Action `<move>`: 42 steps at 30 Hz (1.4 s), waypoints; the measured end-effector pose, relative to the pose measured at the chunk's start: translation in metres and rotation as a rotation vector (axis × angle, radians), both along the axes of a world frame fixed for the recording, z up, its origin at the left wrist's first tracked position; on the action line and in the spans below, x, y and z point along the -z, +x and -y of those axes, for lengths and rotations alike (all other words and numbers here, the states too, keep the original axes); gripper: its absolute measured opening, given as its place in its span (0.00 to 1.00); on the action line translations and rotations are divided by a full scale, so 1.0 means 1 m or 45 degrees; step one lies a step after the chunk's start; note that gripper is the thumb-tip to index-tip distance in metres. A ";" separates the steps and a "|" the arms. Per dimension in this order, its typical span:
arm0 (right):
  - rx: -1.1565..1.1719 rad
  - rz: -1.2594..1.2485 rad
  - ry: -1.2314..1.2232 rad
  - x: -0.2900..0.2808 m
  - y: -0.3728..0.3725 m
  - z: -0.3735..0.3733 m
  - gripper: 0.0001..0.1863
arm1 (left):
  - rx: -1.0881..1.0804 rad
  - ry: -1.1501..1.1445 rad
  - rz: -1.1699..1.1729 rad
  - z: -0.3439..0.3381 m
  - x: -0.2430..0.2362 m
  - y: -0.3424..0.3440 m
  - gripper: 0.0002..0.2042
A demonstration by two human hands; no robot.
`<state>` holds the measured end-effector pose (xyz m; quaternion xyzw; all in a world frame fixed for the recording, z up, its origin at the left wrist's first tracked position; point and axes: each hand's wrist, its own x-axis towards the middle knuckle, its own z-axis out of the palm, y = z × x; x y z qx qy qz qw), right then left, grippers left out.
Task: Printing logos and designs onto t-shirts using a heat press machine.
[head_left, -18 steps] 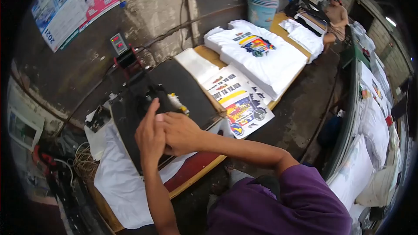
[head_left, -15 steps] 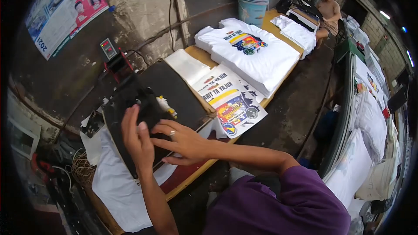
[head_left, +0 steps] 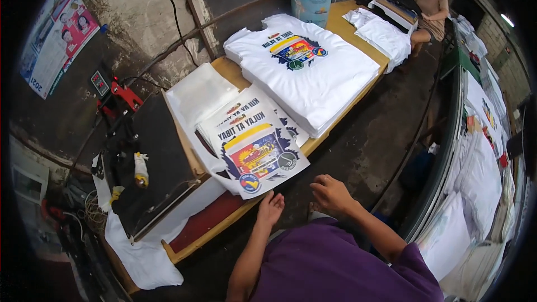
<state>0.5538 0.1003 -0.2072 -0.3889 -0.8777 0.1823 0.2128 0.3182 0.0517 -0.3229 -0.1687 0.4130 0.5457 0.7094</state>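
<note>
I see the top picture sheet (head_left: 260, 159) on the table (head_left: 339, 26), just ahead of my left hand (head_left: 272, 208), which is loose, wide and looks bare. My right hand (head_left: 331, 192) is farther off, curled; I can't tell if it holds anything.

Bright prints on white, and my purple shirt (head_left: 347, 263)
At my table's (head_left: 341, 31) near edge, the printed sheet (head_left: 265, 154) is white, patterned in yellow, red and blue with jagged dark edging; the shirt stack (head_left: 341, 86) is white with a print in like colours. Toward the left end, my press (head_left: 162, 151) is black, its wrapped grip (head_left: 141, 169) white and yellow.
</note>
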 end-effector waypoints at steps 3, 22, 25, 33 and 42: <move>0.008 0.062 -0.081 0.005 0.036 -0.020 0.11 | -0.306 0.137 0.043 -0.045 0.040 0.012 0.07; 0.016 0.458 0.259 0.061 0.009 -0.243 0.06 | 0.339 0.249 -0.650 -0.127 -0.044 0.047 0.11; 0.021 0.362 0.030 0.048 0.016 -0.269 0.07 | 0.447 0.356 -0.748 -0.178 -0.069 0.072 0.12; -0.356 0.244 -0.630 -0.027 0.039 -0.322 0.10 | 0.058 0.499 0.213 -0.273 -0.067 0.129 0.17; -0.662 -0.057 -0.726 -0.009 0.041 -0.377 0.15 | -0.228 0.246 -0.653 -0.276 -0.053 0.171 0.10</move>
